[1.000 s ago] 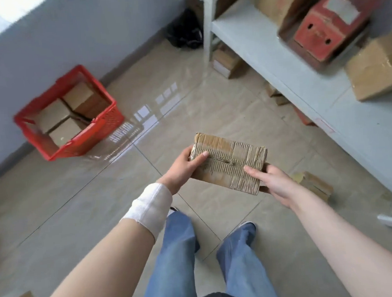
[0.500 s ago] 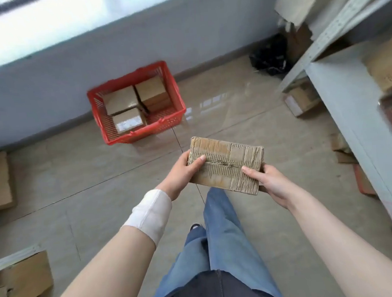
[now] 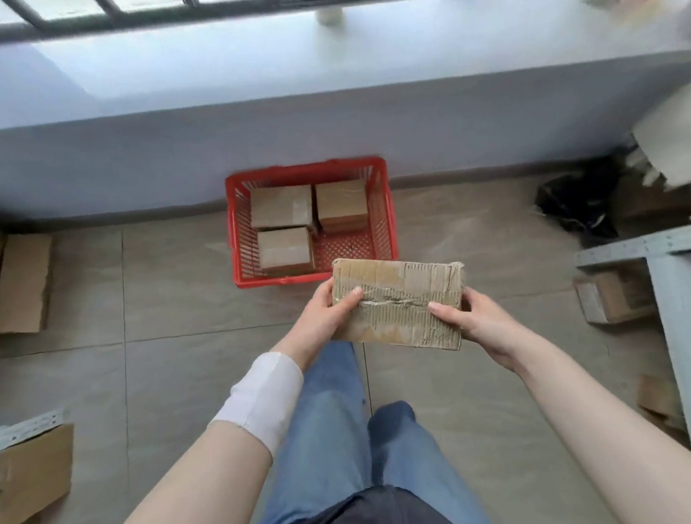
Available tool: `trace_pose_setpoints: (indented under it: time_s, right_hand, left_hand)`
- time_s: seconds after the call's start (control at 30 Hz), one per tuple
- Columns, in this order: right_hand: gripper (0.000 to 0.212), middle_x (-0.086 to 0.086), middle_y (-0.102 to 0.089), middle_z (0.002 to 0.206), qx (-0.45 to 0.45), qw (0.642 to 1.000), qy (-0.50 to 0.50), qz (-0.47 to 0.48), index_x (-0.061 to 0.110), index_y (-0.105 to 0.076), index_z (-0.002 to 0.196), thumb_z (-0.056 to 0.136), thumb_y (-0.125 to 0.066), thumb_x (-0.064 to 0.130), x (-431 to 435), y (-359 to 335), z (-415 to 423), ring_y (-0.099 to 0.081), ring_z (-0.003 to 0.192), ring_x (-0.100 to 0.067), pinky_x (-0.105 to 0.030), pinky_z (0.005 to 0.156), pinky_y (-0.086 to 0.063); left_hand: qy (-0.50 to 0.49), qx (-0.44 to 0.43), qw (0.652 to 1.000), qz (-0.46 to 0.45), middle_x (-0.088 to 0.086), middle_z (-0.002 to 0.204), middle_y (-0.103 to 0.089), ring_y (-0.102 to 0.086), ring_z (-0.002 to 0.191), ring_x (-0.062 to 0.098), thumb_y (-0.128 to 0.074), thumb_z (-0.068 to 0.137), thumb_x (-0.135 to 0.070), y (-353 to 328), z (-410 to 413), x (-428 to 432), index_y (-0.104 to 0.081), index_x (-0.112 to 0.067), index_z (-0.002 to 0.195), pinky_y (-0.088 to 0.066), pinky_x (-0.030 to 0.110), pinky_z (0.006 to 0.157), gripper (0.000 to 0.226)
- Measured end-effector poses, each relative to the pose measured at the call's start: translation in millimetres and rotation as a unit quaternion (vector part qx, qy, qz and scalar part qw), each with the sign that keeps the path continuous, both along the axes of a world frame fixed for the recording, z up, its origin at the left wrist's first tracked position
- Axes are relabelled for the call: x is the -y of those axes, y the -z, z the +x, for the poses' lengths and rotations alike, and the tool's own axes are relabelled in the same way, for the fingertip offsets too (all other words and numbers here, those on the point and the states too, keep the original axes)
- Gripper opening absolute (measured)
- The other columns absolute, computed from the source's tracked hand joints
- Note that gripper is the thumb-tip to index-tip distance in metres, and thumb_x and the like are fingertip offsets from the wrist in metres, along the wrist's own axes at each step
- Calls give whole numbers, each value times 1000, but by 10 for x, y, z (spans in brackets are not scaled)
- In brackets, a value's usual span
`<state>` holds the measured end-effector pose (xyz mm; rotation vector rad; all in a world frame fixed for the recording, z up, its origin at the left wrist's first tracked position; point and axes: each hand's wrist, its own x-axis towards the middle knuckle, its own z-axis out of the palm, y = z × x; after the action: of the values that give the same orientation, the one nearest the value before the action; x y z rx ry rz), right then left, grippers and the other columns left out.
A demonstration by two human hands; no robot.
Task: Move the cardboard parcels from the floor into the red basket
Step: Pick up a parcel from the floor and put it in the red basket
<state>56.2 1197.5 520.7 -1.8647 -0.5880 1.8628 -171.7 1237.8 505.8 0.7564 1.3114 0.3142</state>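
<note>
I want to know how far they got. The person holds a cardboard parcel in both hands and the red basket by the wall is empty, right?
Not quite. The head view shows the red basket is not empty: parcels already lie in it. The left hand and right hand do hold a cardboard parcel, and the basket is by the wall.

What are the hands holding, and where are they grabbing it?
A worn cardboard parcel. The left hand holds its left end, and the right hand holds its right end.
</note>
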Motion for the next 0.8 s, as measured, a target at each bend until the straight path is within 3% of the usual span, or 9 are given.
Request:
trace_pose_setpoints:
  time_s: [0.2,0.37,0.4,0.47,0.5,0.6,0.7,0.73,0.8]
  right_hand:
    - [37,-6,-65,118,7,1000,-14,-12,16,-55,117,82,-66,17,-937,709,-126,-62,106,-18,-32,91,-49]
    - [41,-1,-63,117,45,997,-62,-2,20,-52,118,80,-68,15,-1487,1577,-84,-59,108,-15,-29,93,-47]
    - [44,0,-62,117,55,995,-77,4,21,-51,120,80,-69,14,-1575,1783,-75,-59,108,-14,-27,92,-45]
    - [49,2,-61,118,59,993,-105,14,21,-48,122,79,-70,12,-1718,2223,-72,-57,110,-13,-24,91,-43]
    - [50,3,-61,118,55,992,-114,14,22,-49,121,78,-71,13,-1762,2429,-80,-57,111,-12,-24,92,-43]
    - [49,11,-62,113,49,991,-126,16,25,-49,122,78,-69,31,-1858,2944,-108,-58,103,-3,-20,88,-46]
    - [82,9,-58,126,33,994,-100,-8,23,-44,134,65,-54,67,-1904,3279,-119,-55,114,-8,-32,102,-43]
    - [85,7,-56,129,29,996,-87,-18,22,-41,136,66,-50,69,-1905,3372,-124,-54,115,-10,-35,104,-41]
    - [67,1,-57,128,30,998,-57,-22,18,-40,136,81,-49,54,-1885,3526,-143,-57,108,-11,-34,98,-45]
  left_hand:
    - [-17,-23,999,-25,-1,126,-62,-61,113,12,-61,87,-38,649,-129,-898,-41,-17,138,-48,36,100,59]
    - [-18,-34,998,-45,-6,127,-55,-57,101,-1,-48,92,-44,1400,-98,-1424,-38,-21,138,-50,9,71,52]
    - [-12,-50,998,-42,-6,130,-53,-56,104,2,-43,93,-49,1586,-91,-1506,-37,-22,140,-49,10,76,55]
    - [-5,-88,996,-30,-5,138,-48,-50,120,11,-35,91,-59,2011,-91,-1633,-34,-24,142,-42,26,102,62]
    - [-13,-98,995,-31,-5,139,-48,-48,124,12,-33,90,-61,2221,-88,-1671,-34,-24,142,-37,31,107,64]
    - [-48,-117,991,-34,-6,129,-52,-51,115,11,-38,91,-57,2766,-77,-1715,-37,-23,139,-38,27,98,59]
    - [-87,-97,990,-50,-3,124,-55,-56,111,13,-48,93,-40,3176,-87,-1677,-36,-24,137,-43,37,104,49]
    - [-95,-92,990,-54,-3,122,-54,-57,110,13,-50,93,-34,3270,-102,-1655,-33,-23,138,-44,39,104,49]
    - [-89,-95,990,-58,-5,119,-54,-58,104,10,-49,93,-24,3397,-129,-1602,-28,-25,141,-45,39,102,52]
